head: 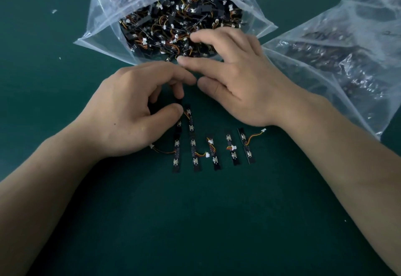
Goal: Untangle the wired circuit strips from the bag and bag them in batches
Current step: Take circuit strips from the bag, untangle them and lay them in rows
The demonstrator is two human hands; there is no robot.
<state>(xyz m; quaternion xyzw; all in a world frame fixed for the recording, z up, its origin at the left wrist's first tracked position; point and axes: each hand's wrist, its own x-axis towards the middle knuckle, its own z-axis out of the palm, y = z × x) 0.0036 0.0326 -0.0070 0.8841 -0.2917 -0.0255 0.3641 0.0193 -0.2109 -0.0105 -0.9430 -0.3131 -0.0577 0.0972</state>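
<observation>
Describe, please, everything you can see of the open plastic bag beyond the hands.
The open bag is clear, crinkled plastic, lying on the green table with its mouth towards the person. It is packed with tangled black circuit strips, orange-yellow wires and white connectors. Fingertips of the right hand rest at its mouth.

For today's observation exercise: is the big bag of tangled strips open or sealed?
Open: the mouth of the big bag gapes wide, tangled strips exposed inside.

The camera is sitting on the person's head, looking forward and steeply down from near at the dark green table surface; the top edge is cutting the clear plastic bag full of black wired strips.
</observation>
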